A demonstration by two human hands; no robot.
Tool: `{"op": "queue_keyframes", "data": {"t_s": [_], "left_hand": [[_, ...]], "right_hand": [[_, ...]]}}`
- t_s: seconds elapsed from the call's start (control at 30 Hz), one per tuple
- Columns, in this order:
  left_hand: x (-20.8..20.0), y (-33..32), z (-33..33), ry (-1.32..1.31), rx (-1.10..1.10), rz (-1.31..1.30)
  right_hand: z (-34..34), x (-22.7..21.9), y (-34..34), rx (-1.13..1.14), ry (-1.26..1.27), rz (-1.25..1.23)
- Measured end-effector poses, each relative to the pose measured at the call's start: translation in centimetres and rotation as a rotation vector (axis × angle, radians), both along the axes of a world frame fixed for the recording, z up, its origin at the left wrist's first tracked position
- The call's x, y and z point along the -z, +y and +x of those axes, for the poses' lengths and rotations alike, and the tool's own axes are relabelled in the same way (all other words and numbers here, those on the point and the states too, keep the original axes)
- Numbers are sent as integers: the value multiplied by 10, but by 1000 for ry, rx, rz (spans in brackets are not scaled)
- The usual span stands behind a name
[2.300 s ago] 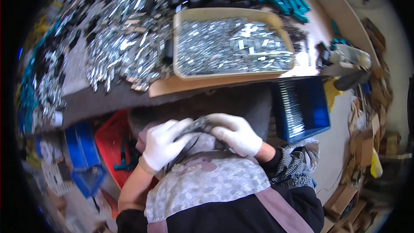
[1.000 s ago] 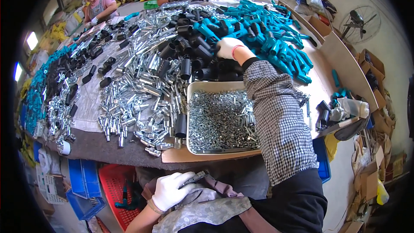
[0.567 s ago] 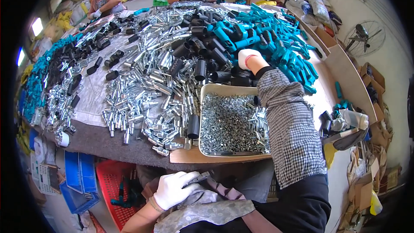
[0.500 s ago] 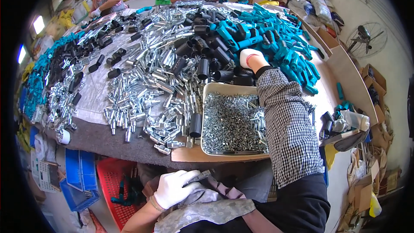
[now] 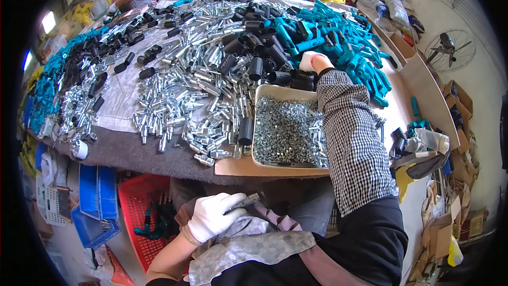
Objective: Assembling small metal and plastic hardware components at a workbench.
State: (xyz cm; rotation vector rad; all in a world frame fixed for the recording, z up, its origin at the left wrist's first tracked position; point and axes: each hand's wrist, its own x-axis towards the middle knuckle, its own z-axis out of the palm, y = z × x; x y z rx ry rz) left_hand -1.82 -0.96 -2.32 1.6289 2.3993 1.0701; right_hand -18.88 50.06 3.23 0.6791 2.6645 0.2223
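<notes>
While its near end sits between thumb and fingers, one small grey piece, its details too small to tell, juts from the white-gloved left hand above the lap. Item: right hand, likewise gloved, extended over the table where black sleeves meet teal handles; its fingertips are hidden from where I stand, so whether it grips anything I cannot tell. Item: cream tray, filled with small silvery parts, a checked sleeve crossing its right side. Item: silvery fittings, heaped loose left of the tray. Item: black cylinder, just beside the tray's left wall. Below the table, left: red basket; blue bins. Far side: two people. Right, by the wall: one fan.
</notes>
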Motion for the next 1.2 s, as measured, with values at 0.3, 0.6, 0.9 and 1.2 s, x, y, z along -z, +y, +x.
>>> {"op": "queue_keyframes", "data": {"t_s": [0.3,0.6,0.9,1.2], "left_hand": [[3,-8,11,-17,-4,38],[-9,-12,4,-1,-4,39],[-19,-22,2,-169,-58,50],[-17,-13,11,-136,232,72]], "right_hand": [[5,-5,-31,97,191,-67],[60,-43,-49,-1,732,84],[309,-39,-231,-52,672,-1066],[345,-4,-243,-184,325,-1224]]}}
